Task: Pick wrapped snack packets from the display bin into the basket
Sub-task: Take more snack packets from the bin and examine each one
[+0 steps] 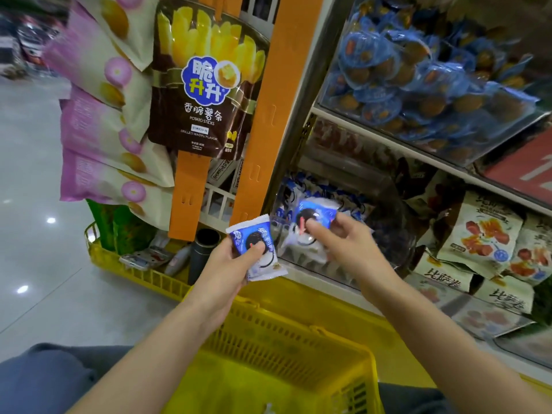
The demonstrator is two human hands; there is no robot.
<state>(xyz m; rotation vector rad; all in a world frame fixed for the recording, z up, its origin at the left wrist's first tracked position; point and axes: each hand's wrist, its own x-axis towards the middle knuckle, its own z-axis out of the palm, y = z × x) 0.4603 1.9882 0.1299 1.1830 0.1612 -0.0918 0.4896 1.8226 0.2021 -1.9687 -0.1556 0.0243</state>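
First packet (257,249): blue-white wrapper, dark cookie print, tilted, held above the yellow mesh basket (268,339). Second packet (313,218): same wrapper, held over the clear bin (316,264), which contains more packets.

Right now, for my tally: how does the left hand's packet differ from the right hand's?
The left packet, gripped by the left hand, is clear of the display bin; the right packet, pinched by the right hand, is over the bin's pile. The left packet looks sharp, the right packet blurred. Both are blue-and-white with a dark round biscuit pictured.
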